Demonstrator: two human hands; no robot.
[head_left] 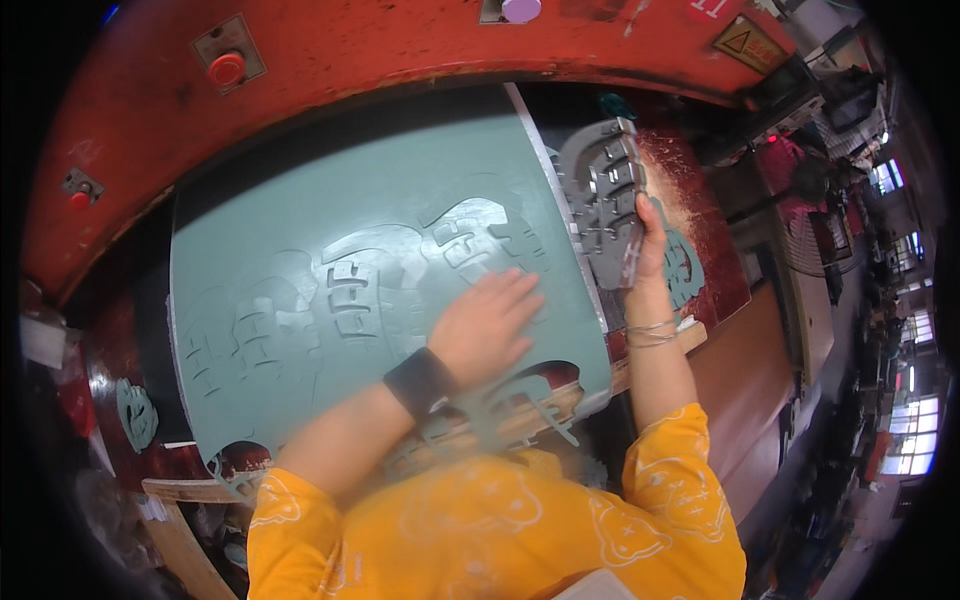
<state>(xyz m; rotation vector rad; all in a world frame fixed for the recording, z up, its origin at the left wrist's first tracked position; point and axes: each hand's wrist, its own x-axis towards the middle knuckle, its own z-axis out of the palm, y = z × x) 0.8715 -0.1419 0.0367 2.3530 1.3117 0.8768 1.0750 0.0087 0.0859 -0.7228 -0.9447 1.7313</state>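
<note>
A grey-green sheet (270,200) lies across the work surface, with several curved, slotted outlines cut into it. My left hand (485,325), a little blurred, is over the sheet beside the rightmost outline. Its fingers are stretched out and it holds nothing. At the sheet's right edge, my right hand (650,245) grips a grey metal cutting die (603,200) by its right side. The die is tilted, with its bars and slots showing. My right palm is mostly hidden.
A red machine body (340,50) with a red push button (227,69) spans the far side. Cut green pieces lie at the right (684,265) and left (136,412). The sheet's cut-out near edge hangs by a wooden rail (490,428).
</note>
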